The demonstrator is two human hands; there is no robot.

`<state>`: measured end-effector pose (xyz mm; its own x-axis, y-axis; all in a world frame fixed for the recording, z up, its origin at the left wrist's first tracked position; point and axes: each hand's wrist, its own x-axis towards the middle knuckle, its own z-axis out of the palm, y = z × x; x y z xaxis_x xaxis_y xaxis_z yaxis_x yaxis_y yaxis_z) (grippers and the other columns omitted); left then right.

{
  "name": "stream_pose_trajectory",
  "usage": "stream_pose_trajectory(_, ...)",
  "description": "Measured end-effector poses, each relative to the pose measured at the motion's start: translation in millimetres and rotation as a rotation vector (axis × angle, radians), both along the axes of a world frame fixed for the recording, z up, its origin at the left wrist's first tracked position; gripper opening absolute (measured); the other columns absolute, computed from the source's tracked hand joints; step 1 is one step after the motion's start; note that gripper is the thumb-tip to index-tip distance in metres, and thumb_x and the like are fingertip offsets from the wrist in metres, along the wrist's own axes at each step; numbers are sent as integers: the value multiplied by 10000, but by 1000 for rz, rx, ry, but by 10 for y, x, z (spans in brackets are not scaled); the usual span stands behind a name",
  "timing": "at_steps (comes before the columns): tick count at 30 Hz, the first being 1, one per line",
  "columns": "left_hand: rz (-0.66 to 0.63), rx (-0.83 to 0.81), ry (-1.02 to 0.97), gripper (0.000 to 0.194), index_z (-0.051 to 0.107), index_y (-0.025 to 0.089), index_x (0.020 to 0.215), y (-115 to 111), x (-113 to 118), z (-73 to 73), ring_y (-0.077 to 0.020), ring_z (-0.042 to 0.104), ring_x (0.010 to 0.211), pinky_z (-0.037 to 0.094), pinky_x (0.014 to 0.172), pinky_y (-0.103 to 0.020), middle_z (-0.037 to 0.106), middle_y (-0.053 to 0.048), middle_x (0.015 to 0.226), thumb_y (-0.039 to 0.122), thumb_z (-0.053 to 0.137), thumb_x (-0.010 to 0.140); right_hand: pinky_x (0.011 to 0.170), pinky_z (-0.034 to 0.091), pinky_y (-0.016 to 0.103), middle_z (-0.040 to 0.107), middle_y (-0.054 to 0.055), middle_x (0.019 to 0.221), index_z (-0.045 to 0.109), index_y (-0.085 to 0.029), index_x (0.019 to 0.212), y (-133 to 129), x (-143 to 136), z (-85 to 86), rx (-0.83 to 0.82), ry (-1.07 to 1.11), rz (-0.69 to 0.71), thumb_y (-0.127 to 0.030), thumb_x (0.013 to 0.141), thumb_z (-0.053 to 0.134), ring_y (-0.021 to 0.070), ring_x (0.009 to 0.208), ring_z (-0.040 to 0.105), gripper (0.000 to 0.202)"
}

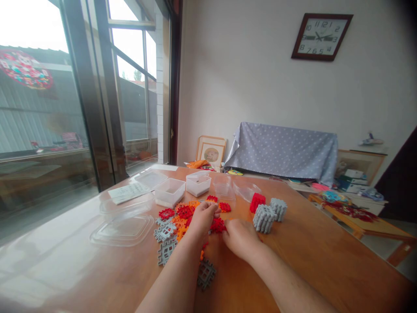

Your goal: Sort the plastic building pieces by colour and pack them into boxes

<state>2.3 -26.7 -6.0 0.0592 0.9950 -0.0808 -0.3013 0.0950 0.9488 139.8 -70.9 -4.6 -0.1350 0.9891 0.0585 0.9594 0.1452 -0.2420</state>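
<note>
Left hand (pixel 206 213) over and right hand (pixel 240 238) beside loose red, orange and grey square plastic lattice pieces (pixel 165 231), mid-worktop (pixel 312 243); fingers curled, any pinch impossible to tell. Toward the right edge: two grey lattice stacks (pixel 264 218), one red lattice stack (pixel 257 201).

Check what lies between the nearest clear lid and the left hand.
Head view: grey, orange and red lattice pieces lie between the clear lid and the left hand.

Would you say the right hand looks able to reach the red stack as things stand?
Probably yes: tabletop shows between the right hand and the red stack, with the nearer grey stack off to the right.
</note>
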Motion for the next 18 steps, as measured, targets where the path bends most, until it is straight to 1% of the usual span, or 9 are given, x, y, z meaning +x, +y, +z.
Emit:
stream_pose_trajectory(2,15,27,11,266,625,182,821,-13,8,12,-143,626,687,437,644,-250,703,-46,801,376,773,714,837,464,332,764,108,933,732,-239,1028,18,92,12,40,47,-37,-339,933,574,275,987,702,210)
stream_pose_trajectory(4,2,75,22,248,650,178,819,-33,13,27,-142,616,704,445,685,-257,699,-40,801,368,773,716,806,471,305,767,66,923,721,-253,1026,28,193,22,83,208,-15,-341,953,527,241,939,704,225)
stream_pose_trajectory(7,-116,143,19,279,694,171,818,-81,20,53,-139,596,706,432,692,-252,694,-34,785,412,790,713,749,489,284,764,24,946,695,-243,1070,34,330,18,78,554,84,-381,952,506,209,881,696,263)
stream_pose_trajectory(10,-243,154,16,331,721,167,815,-126,31,70,-108,520,606,361,589,-230,657,-15,714,467,805,704,724,512,287,755,37,967,662,-203,1092,34,428,-3,49,791,113,-439,909,564,206,864,689,315)
stream_pose_trajectory(13,-300,118,13,351,722,160,821,-141,42,76,-80,454,531,285,524,-215,598,12,646,466,824,682,712,526,298,733,29,892,625,-193,1096,49,484,-26,124,862,56,-453,856,636,200,807,678,354)
stream_pose_trajectory(15,-313,90,-3,355,711,161,827,-143,47,80,-73,450,509,273,512,-211,569,27,620,460,827,676,700,530,299,713,19,860,618,-194,1105,66,504,-34,186,857,25,-439,837,663,192,776,664,366)
stream_pose_trajectory(18,-331,79,-30,348,685,171,842,-160,51,91,-74,476,490,286,503,-209,560,37,600,456,815,690,704,539,298,706,27,891,659,-202,1129,81,516,-23,237,798,51,-404,842,660,179,763,649,351)
